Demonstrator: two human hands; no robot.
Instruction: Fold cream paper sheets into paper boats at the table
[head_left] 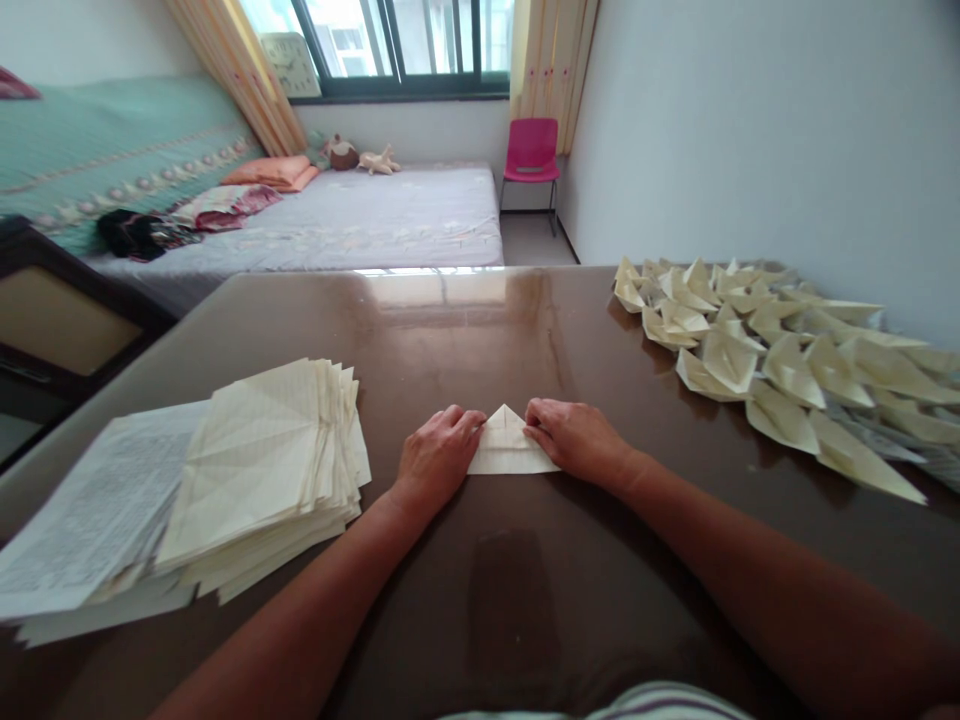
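A cream sheet of paper, folded to a point at the top with a straight band along its lower edge, lies on the brown table in front of me. My left hand grips its left side, fingers curled at the slanted edge. On the opposite side my right hand has its thumb and fingers closed on the paper. The parts of the paper under the fingers are hidden.
A stack of creased cream sheets and printed pages lies at the left on the table. Many folded paper boats crowd the right side by the wall. A bed and a pink chair stand beyond.
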